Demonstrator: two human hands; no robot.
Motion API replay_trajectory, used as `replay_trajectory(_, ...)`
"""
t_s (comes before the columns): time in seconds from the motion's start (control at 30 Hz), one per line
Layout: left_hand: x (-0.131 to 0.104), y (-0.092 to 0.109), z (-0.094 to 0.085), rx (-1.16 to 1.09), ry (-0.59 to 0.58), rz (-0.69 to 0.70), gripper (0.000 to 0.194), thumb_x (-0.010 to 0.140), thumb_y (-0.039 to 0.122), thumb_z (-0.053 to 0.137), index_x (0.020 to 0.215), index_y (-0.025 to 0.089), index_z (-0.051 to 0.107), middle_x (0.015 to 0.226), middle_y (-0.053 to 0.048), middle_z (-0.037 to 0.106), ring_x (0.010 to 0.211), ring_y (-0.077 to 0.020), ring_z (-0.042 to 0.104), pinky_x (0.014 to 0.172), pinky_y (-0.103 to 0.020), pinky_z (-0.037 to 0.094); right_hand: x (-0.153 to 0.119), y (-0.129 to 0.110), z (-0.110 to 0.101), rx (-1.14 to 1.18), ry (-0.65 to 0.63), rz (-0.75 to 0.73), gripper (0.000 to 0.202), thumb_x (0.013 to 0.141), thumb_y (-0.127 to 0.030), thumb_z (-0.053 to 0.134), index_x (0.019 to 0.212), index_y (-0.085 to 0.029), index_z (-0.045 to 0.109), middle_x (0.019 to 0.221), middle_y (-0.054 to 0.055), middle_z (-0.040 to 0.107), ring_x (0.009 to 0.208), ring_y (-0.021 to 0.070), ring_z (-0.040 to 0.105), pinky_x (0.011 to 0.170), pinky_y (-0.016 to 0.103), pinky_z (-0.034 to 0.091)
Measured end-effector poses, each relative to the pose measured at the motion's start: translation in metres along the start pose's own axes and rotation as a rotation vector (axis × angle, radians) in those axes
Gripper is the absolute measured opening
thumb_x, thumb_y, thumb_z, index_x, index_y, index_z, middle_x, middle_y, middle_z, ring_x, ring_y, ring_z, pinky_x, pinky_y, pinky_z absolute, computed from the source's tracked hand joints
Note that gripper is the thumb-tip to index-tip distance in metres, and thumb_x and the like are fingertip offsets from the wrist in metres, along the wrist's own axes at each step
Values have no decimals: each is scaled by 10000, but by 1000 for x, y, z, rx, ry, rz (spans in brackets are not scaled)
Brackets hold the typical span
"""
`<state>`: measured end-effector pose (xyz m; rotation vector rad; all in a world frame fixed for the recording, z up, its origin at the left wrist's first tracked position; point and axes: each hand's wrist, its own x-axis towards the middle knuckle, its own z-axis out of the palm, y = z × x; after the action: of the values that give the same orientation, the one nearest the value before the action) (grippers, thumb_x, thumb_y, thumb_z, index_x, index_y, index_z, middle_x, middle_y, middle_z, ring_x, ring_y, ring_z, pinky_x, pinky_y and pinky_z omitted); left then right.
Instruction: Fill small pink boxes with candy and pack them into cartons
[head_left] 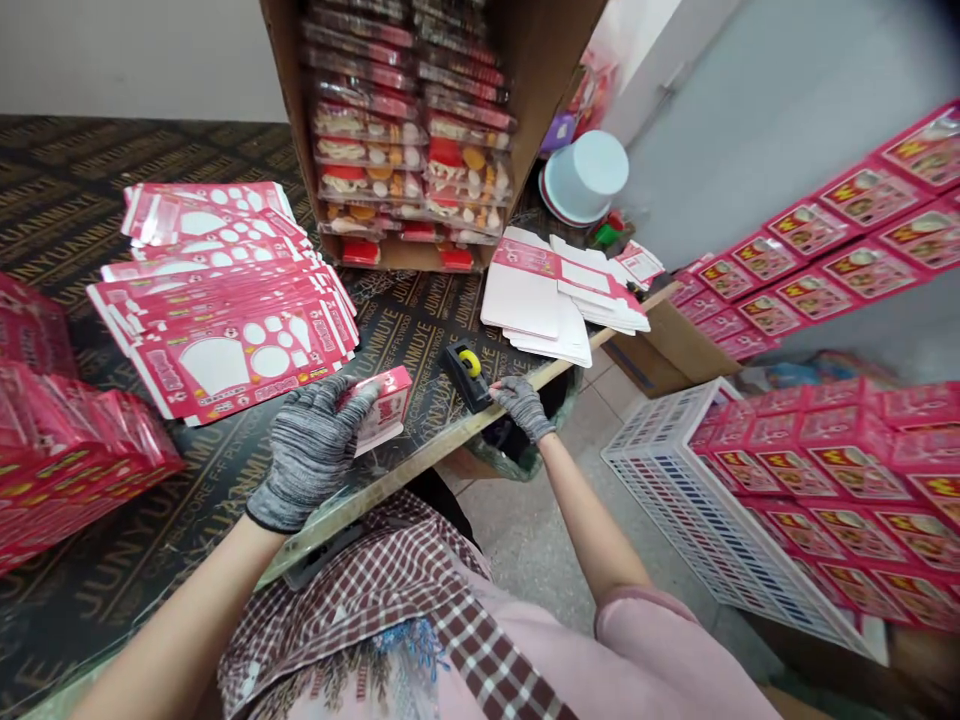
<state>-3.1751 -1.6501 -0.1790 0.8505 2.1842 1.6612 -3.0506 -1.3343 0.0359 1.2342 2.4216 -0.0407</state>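
Note:
My left hand, in a grey knitted glove, grips a small pink-and-white carton near the table's front edge. A black tape dispenser with a yellow core stands to the right of the carton. At the dispenser's front end is my right hand, gloved with bare fingertips. Its thumb and forefinger are pinched together; whatever is between them is too small to make out. Flattened pink cartons with white cut-outs lie in a fanned pile beyond my left hand.
A large cardboard box of packaged toy-food sets stands at the back. White-backed flat cartons lie right of it, near a pale blue tub. Pink boxes are stacked at left. A white basket on the right holds filled pink boxes.

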Motion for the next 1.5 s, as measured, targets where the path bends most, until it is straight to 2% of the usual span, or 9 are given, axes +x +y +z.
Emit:
replay_trajectory(0.27, -1, -2, -4, -27, 42, 41, 359, 933, 135, 519, 1177, 208, 772, 1145, -163, 761, 954, -335, 719, 774, -429, 544, 6, -8, 12, 174, 77, 53, 104, 691, -318, 732, 692, -217, 709, 1075, 107, 739, 1112, 277, 640, 1080, 449, 474)
replay_trajectory(0.47, -1, -2, -4, -70, -25, -61, 379, 969, 170, 478, 1223, 225, 754, 1134, -152, 761, 950, -324, 718, 778, -431, 553, -26, 6, 19, 291, 132, 235, 295, 692, -475, 675, 753, -187, 689, 740, 33, 693, 752, 205, 622, 798, 392, 554)
replay_trajectory(0.67, 0, -2, 2, -68, 74, -64, 315, 976, 231, 528, 1195, 247, 754, 1129, -135, 744, 958, -310, 702, 757, -419, 557, -39, 7, 31, 268, 241, 289, 278, 634, -457, 707, 595, -210, 584, 680, 21, 646, 727, 189, 580, 831, 382, 520)
replay_trajectory(0.83, 0, 1, -1, -108, 57, -73, 374, 964, 192, 507, 1284, 214, 700, 1096, -138, 746, 957, -305, 700, 813, -432, 560, -52, -26, 23, 327, 334, 285, 384, 732, -588, 621, 678, -209, 601, 612, -15, 568, 599, 141, 488, 604, 290, 452)
replay_trajectory(0.93, 0, 5, -8, -127, 87, -42, 418, 957, 160, 491, 1359, 169, 607, 1149, -148, 733, 1020, -289, 698, 901, -419, 555, -69, -82, 21, 578, 124, 259, 437, 822, -574, 638, 949, -171, 750, 525, -71, 453, 452, 91, 352, 455, 235, 286)
replay_trajectory(1.07, -2, 6, -12, -146, 133, 1, 382, 978, 198, 503, 1356, 149, 536, 1170, -152, 716, 1043, -279, 693, 912, -399, 556, -83, -166, 28, 1049, -547, 247, 466, 826, -426, 724, 1192, -142, 769, 434, -85, 426, 396, 65, 291, 430, 222, 202)
replay_trajectory(1.13, -5, 4, -11, -152, 128, 1, 351, 982, 190, 504, 1329, 145, 538, 1162, -150, 715, 1052, -272, 695, 920, -393, 559, -81, -195, 37, 1189, -755, 268, 469, 802, -379, 721, 1194, -126, 772, 408, -86, 416, 385, 59, 265, 426, 219, 194)
replay_trajectory(1.23, -8, 1, -10, -200, 130, -2, 326, 979, 177, 512, 1303, 158, 547, 1151, -137, 721, 1051, -260, 701, 921, -392, 566, -72, -211, 51, 1307, -863, 350, 429, 778, -344, 678, 1111, -98, 790, 398, -89, 380, 383, 64, 217, 409, 223, 202)
replay_trajectory(1.5, 0, 5, -26, -158, 81, 113, 296, 987, 181, 504, 1242, 169, 654, 1183, -154, 709, 1049, -258, 677, 869, -404, 559, -64, -203, 61, 1362, -878, 419, 318, 749, -341, 684, 940, -116, 800, 437, -71, 427, 366, 63, 168, 373, 214, 212)
